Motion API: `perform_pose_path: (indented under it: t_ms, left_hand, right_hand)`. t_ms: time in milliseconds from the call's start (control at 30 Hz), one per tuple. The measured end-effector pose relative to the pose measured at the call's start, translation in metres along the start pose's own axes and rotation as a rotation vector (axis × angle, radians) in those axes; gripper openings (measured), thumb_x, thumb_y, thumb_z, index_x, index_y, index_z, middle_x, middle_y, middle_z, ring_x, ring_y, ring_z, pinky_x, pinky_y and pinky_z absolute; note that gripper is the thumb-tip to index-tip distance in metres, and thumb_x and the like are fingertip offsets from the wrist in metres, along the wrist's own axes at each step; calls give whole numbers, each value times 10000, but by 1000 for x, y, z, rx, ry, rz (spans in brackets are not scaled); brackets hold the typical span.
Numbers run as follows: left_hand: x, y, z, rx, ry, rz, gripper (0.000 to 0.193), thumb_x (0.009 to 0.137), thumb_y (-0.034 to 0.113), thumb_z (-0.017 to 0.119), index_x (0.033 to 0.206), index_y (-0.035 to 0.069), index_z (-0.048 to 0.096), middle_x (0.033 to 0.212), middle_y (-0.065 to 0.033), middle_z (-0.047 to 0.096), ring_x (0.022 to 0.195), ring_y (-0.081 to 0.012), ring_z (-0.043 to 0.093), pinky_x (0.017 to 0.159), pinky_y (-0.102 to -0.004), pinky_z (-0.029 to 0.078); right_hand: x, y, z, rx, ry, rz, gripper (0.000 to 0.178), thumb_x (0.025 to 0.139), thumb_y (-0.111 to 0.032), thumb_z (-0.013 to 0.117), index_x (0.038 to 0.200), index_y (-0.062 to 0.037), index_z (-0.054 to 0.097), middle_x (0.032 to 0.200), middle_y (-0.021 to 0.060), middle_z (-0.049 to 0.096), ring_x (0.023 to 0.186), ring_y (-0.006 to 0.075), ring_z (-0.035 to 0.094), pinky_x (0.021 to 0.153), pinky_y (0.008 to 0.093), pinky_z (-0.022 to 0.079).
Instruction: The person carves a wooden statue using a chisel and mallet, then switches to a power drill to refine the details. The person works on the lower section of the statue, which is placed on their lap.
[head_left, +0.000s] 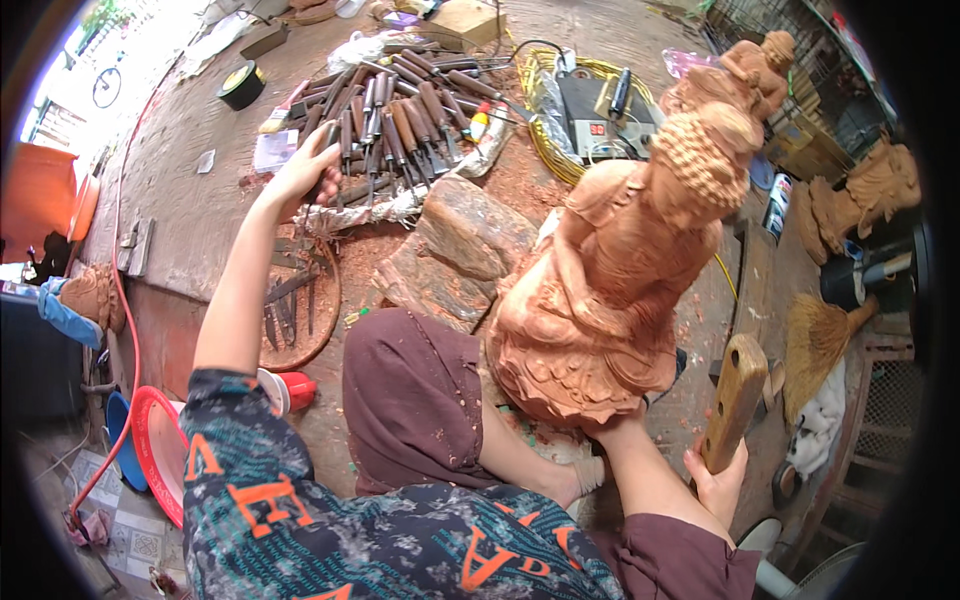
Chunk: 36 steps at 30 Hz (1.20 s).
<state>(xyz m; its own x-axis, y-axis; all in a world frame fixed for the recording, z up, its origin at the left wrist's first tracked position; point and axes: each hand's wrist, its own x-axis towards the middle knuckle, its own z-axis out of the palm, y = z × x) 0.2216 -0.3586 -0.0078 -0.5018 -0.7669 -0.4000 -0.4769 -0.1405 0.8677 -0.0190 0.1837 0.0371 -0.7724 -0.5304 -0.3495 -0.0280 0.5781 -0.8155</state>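
Note:
My left hand [308, 172] is stretched out to the left edge of a pile of carving chisels [402, 118] with dark wooden handles. Its fingers are closed round a slim dark tool that looks like one of these chisels; most of it is hidden. Low on the right, my right hand [718, 484] grips a flat wooden bat [734, 405] with a hole near its upper end. Between my legs and the bat, a carved reddish wooden seated figure [615, 300] with a curly head stands upright on its petalled base.
A worn wooden block [468, 240] lies left of the figure. Nearby are a round tray [325, 335] with blades, a control box [598, 108] and coiled yellow cable [545, 120]. More carvings [865, 200] and a straw broom [820, 345] are at the right.

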Motion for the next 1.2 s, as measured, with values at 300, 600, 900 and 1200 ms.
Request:
perform_pose_path:
  t_ms: [300,600,900,1200]
  left_hand:
    - [100,-68,1,444,475,400,438,760,134,672,1193,145,605,898,-216,629,900,-328,630,883,-384,473]
    - [60,-79,46,974,494,275,269,741,289,688,867,71,590,849,-151,660,813,-339,642,725,-462,493]
    - [32,-98,21,-974,-71,-149,286,917,10,546,1171,-109,491,903,-118,625,772,-150,630,631,-189,566]
    - [-121,65,179,-847,-456,576,611,915,223,554,1425,57,263,791,-31,470,643,-105,448,536,-218,370]
  right_hand:
    - [18,-12,25,-1,-18,5,466,718,-32,688,1163,-44,550,783,21,550,727,114,526,696,264,435]
    - [10,-14,12,-13,5,-34,495,686,33,698,1151,-49,550,728,2,519,682,90,501,662,243,421]
    - [-9,-12,-2,5,56,-67,398,716,-18,714,1079,-32,553,746,6,529,691,92,503,652,259,425]
    - [-20,1,-7,164,187,-6,443,735,8,696,1139,-17,517,762,-7,510,691,73,486,633,241,436]
